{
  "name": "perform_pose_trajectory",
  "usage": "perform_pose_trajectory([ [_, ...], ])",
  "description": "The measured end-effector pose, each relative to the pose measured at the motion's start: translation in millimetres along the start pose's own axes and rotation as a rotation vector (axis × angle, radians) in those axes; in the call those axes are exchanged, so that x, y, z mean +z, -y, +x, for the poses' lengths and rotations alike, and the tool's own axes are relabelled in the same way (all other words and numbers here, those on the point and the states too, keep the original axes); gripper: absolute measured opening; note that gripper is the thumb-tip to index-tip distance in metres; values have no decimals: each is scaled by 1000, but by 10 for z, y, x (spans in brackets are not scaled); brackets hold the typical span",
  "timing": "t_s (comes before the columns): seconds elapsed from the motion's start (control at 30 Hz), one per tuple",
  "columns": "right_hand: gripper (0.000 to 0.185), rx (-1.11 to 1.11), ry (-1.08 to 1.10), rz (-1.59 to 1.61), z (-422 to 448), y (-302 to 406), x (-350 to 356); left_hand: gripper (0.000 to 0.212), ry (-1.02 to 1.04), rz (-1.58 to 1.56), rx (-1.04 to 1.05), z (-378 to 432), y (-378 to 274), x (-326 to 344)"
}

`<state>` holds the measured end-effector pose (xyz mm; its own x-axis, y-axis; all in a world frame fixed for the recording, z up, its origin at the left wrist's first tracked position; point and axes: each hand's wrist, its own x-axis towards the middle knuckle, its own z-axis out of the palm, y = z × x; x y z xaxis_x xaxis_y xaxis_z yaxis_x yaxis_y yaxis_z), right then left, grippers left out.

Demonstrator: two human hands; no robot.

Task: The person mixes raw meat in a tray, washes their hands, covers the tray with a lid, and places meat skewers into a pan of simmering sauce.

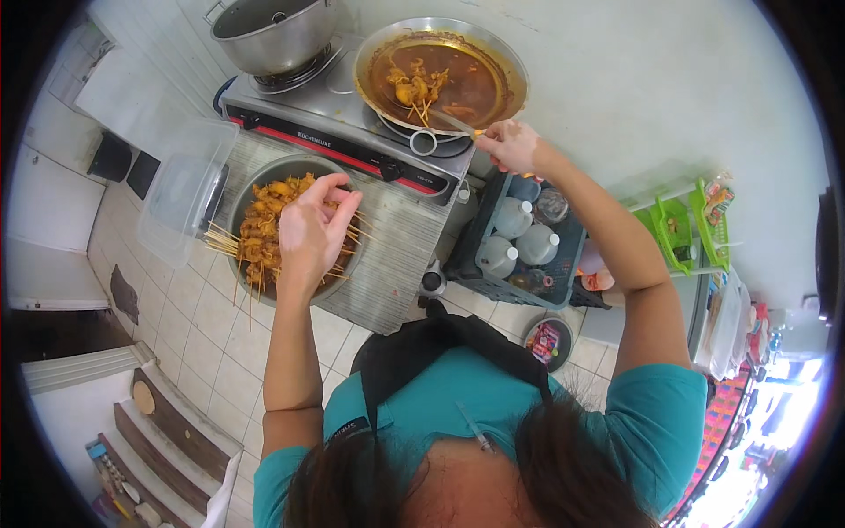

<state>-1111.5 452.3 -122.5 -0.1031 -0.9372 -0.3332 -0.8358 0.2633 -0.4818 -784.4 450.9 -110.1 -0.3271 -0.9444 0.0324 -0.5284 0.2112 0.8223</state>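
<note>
My right hand (516, 148) grips the orange handle of a metal cooking utensil (454, 121); its far end reaches into a wide metal pan (518, 72). Several skewers of meat (416, 86) lie together in the brown sauce (475, 72) there, bare stick ends towards me. Whether the utensil is a ladle or a turner is hidden by sauce and meat. Over a round metal basin (239, 198) hangs my left hand (313, 228), empty, thumb and forefinger slightly apart. Sauce-coated skewered meat (261, 234) fills the basin, with sticks poking past its rim.
The pan sits on a two-burner gas stove (330, 142), beside a large metal pot (274, 43). A clear plastic container (175, 204) stands left of the basin. Right of the table (396, 264) is a dark crate (475, 277) of plastic jugs (538, 244). A bin (564, 343) stands on the floor.
</note>
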Motion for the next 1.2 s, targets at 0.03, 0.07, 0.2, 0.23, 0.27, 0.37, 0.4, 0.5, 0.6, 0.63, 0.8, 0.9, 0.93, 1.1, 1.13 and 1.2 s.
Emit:
perform_pose_trajectory([
  [0.03, 39, 28, -11, 71, -4, 27, 55, 32, 6, 1, -14, 26, -38, -12],
  [0.07, 39, 28, -13, 72, -21, 61, 103, 32, 7, 2, -11, 33, -35, -18],
  [0.2, 37, 92, -8, 149, -9, 81, 147, 32, 6, -54, -8, -20, 72, -30],
  [0.23, 37, 84, 27, 113, 15, 45, 131, 32, 14, -79, -13, -49, 128, -27],
  [0.27, 37, 85, 29, 111, 60, -4, 127, 32, 14, -81, -16, -88, 195, -25],
  [0.37, 40, -88, -28, -144, 155, -1, 56, 31, -33, -101, -44, -232, 343, -79],
  [0.4, 42, 43, 92, -58, 129, 120, -43, 31, -38, -105, -74, -281, 386, -98],
  [0.5, 47, 113, 112, -88, 374, 5, -68, 29, -64, -125, -121, -438, 490, -175],
  [0.6, 51, -83, 31, -344, 687, 143, -170, 29, -111, -154, -187, -583, 615, -249],
  [0.63, 52, -205, 39, -481, 779, 247, -202, 29, -126, -169, -223, -619, 638, -265],
  [0.8, 57, 26, 72, -618, 1402, 477, 133, 29, -176, -219, -296, -760, 668, -332],
  [0.9, 58, 206, 11, -471, 1468, 667, 261, 29, -211, -242, -320, -846, 700, -399],
  [0.93, 55, 203, 41, -463, 1427, 752, 266, 30, -229, -264, -325, -878, 716, -421],
  [1.1, 44, 199, 26, -502, 1618, 645, 369, 29, -249, -226, -344, -959, 768, -479],
  [1.13, 40, 220, 18, -530, 1654, 631, 369, 27, -265, -245, -341, -969, 768, -483],
  [1.2, 38, 240, 14, -561, 1676, 592, 331, 28, -261, -225, -352, -981, 777, -505],
])
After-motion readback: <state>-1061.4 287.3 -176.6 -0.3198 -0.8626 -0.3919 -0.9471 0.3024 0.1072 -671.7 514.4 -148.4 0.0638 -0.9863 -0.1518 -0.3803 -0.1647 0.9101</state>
